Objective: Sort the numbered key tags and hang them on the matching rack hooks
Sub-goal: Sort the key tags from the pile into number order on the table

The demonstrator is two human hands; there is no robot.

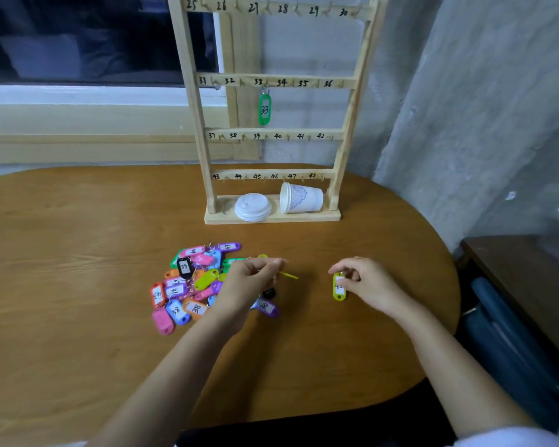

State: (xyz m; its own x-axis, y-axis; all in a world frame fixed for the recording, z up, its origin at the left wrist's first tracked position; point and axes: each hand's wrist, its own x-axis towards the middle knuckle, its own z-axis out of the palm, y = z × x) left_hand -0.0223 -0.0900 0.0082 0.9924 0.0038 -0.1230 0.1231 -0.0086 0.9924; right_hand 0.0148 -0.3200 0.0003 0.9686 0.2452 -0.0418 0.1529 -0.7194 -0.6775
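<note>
A wooden rack (pixel 204 130) with numbered hooks from 25 to 48 stands at the back of the table. A green tag marked 33 (pixel 264 109) hangs under hook 33. A pile of coloured key tags (pixel 188 285) lies on the table in front of the rack. My left hand (pixel 252 282) hovers over the pile's right side and pinches a yellow tag (pixel 289 275), seen edge-on. My right hand (pixel 365 283) pinches the ring of another yellow tag (pixel 339 287), which hangs just above the table to the right of the pile.
On the rack's base lie a stack of white lids (pixel 253 206) and a paper cup (pixel 300 198) on its side. The oval wooden table (pixel 78 253) meets a window sill behind and a grey wall on the right. A dark stand (pixel 523 279) sits to the right.
</note>
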